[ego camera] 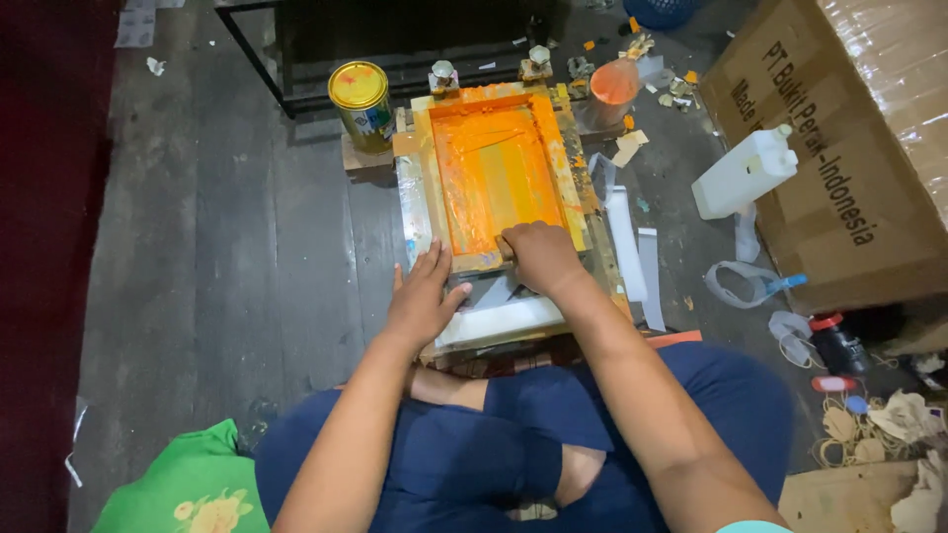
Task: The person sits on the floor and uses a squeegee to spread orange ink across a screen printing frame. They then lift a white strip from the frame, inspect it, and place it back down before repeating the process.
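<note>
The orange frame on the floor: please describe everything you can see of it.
The frame is a flat rectangular screen with a wooden-looking border, smeared with wet orange ink, paler in the middle. It lies level on a low stand in front of the seated person. The right hand grips something at its near edge; the left hand presses flat at its near left corner. A yellow-lidded can stands to its left.

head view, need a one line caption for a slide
Seated person's left hand steadies an orange-inked screen frame while the right hand grips its near edge.
</note>
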